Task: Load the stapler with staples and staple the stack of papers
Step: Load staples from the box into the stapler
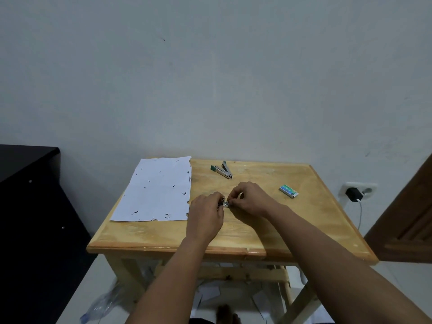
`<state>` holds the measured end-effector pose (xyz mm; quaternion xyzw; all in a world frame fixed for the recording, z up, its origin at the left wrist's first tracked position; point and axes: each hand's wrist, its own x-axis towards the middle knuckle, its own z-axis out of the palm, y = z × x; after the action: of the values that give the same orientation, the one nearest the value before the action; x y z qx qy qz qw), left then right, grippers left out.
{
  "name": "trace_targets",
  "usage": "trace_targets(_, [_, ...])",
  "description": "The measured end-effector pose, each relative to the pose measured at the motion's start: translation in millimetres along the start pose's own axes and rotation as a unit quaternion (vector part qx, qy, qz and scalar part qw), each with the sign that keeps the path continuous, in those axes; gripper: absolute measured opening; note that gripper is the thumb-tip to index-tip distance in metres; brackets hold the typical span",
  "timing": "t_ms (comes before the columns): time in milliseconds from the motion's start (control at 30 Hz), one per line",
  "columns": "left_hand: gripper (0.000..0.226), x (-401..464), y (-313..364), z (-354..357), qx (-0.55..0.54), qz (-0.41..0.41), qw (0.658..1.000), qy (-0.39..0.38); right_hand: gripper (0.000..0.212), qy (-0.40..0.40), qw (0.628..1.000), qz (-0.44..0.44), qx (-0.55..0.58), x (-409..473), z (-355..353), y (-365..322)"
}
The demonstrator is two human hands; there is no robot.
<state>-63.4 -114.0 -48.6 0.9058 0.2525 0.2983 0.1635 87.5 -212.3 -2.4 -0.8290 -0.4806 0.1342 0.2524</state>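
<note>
A small green and silver stapler [222,170] lies swung open at the back of the wooden table [233,239], apart from both hands. The stack of white papers [156,190], torn at its edges, lies flat on the table's left part. A green staple box [288,191] rests to the right. Just above the table's middle, my left hand [205,216] and my right hand [247,199] meet, both pinching a small shiny metal piece [225,203] that looks like a strip of staples. Fingers hide most of it.
A dark cabinet [28,206] stands left of the table. A wall socket with a black charger [354,194] and a white cable is at the right, beside a brown door [411,225]. Plastic and scraps of paper lie on the floor under the table.
</note>
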Motion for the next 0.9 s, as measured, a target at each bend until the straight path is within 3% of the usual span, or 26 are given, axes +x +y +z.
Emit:
trace_targets(233, [0.018,1.6,-1.2,0.7,0.006,0.001,1.000,-0.007,0.024,0.045,0.992,-0.057,-0.098,-20.4,7.8,5.3])
trace_targets(500, [0.025,-0.5,1.2,1.0,0.002,-0.005,1.000,-0.009,0.027,0.096,0.983,-0.055,-0.148,-33.6,12.1,16.3])
trace_targets(900, [0.028,0.5,0.0,3.4,0.006,-0.020,1.000,-0.016,0.032,0.079,0.974,-0.093,-0.189,-32.1,14.1,7.7])
